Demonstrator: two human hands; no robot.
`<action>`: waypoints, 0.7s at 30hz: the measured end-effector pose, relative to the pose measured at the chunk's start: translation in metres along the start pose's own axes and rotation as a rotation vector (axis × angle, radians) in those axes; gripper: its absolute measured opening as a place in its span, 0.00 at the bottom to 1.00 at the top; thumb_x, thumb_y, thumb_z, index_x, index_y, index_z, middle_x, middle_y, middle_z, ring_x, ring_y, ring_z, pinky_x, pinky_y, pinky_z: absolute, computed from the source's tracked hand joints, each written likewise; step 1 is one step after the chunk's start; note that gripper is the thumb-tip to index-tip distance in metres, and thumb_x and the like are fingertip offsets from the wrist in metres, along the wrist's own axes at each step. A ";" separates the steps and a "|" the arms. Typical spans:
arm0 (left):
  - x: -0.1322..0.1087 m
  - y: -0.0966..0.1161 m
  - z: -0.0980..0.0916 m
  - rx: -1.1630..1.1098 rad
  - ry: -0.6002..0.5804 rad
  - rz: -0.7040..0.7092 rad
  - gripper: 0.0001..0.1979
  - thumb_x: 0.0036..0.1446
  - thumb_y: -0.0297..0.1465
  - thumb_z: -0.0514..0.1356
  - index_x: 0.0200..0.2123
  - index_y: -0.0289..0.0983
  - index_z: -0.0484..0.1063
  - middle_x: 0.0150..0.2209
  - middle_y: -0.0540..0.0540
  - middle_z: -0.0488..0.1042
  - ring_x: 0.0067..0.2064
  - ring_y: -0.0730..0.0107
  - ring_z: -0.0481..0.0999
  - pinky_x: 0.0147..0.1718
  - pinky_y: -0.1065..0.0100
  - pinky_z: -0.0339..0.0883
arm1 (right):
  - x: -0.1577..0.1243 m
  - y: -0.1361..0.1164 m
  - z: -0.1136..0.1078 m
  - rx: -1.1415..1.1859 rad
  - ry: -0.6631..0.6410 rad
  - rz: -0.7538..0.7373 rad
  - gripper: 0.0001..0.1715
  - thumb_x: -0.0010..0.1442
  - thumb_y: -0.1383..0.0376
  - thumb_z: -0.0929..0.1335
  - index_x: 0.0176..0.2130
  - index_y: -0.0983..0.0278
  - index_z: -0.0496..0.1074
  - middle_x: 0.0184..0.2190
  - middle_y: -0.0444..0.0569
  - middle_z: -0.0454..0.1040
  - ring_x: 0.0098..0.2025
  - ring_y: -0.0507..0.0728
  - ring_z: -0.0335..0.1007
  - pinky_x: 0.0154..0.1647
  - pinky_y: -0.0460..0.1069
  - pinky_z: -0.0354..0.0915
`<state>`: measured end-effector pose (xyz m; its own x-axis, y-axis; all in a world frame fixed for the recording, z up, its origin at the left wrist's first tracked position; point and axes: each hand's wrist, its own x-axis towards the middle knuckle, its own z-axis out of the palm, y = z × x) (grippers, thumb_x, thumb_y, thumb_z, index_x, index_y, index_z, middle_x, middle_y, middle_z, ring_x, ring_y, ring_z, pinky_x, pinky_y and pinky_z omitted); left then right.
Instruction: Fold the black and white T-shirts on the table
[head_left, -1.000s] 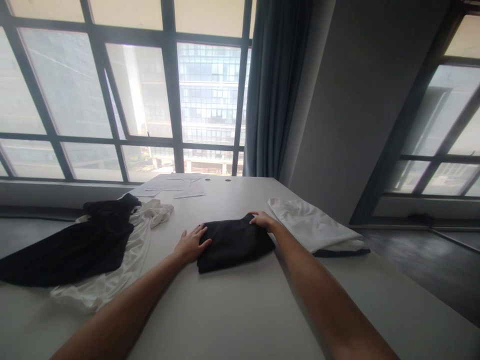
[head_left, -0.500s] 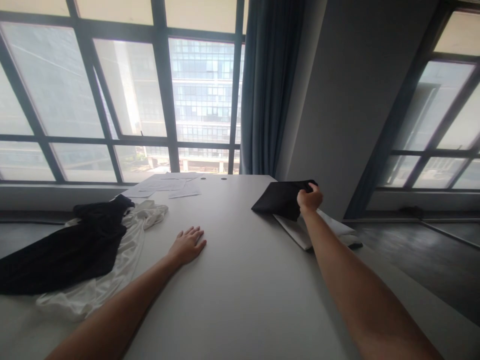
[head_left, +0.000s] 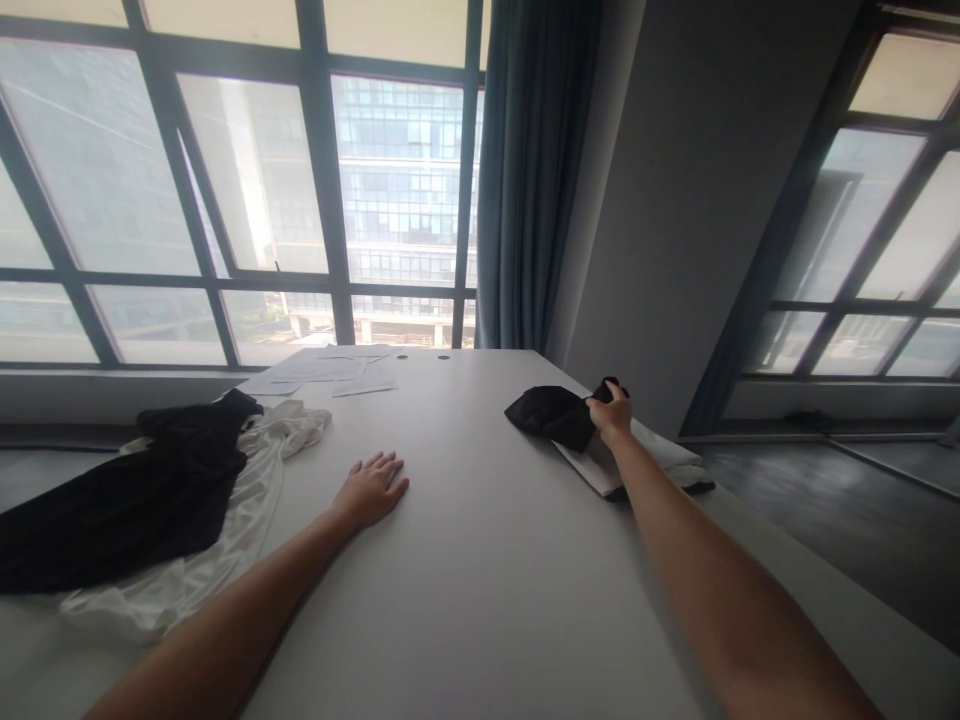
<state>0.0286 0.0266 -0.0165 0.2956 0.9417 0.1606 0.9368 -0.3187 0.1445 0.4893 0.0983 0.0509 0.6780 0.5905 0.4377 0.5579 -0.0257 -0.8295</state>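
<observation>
- The person's bare left hand [head_left: 370, 490] is lying palm down on the smooth white tabletop [head_left: 457, 590], fingers slightly spread, holding nothing.
- To its left, a spread-out black cloth garment [head_left: 135, 505] is lying partly over a crumpled, silky white cloth [head_left: 259, 500]; both are resting well apart from the fingers.
- The bare right hand [head_left: 611, 412] is curling its thumb and fingers tightly around one bunched end of a soft black fabric piece [head_left: 551, 412].
- That piece is hanging leftward from the grip, at the table's right side, above a flat folded white cloth [head_left: 671, 452]; whether the two are touching, I cannot tell.
- A dark cloth edge [head_left: 701, 488] is showing beneath the white fold.
- Toward the far end, loose white paper sheets [head_left: 337, 372] are overlapping at the left.
- Beyond the table, a long blue-grey fabric curtain [head_left: 532, 180] is hanging beside a dark-framed glass window [head_left: 255, 180].
</observation>
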 end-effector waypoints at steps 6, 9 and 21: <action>-0.001 0.002 -0.002 -0.008 -0.032 -0.011 0.29 0.66 0.45 0.46 0.65 0.41 0.64 0.70 0.44 0.56 0.71 0.56 0.52 0.67 0.48 0.46 | 0.021 -0.067 0.045 0.011 -0.096 -0.291 0.38 0.56 0.66 0.66 0.64 0.72 0.63 0.62 0.59 0.67 0.64 0.61 0.62 0.67 0.52 0.55; -0.001 0.003 -0.004 -0.017 -0.045 -0.018 0.29 0.66 0.44 0.46 0.66 0.41 0.63 0.70 0.45 0.56 0.71 0.57 0.51 0.68 0.48 0.46 | 0.041 -0.092 0.079 0.041 -0.120 -0.286 0.39 0.55 0.67 0.66 0.64 0.75 0.63 0.62 0.61 0.67 0.64 0.62 0.62 0.67 0.53 0.56; 0.000 0.006 -0.010 -0.046 -0.067 -0.030 0.28 0.66 0.42 0.49 0.65 0.40 0.64 0.70 0.44 0.56 0.71 0.56 0.52 0.68 0.46 0.45 | 0.168 -0.154 0.136 0.257 0.014 -0.368 0.38 0.61 0.70 0.64 0.66 0.77 0.54 0.66 0.63 0.58 0.67 0.58 0.55 0.69 0.53 0.50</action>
<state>0.0323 0.0239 -0.0063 0.2811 0.9554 0.0902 0.9362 -0.2937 0.1932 0.4514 0.3113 0.2050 0.4640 0.5120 0.7229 0.6275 0.3860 -0.6762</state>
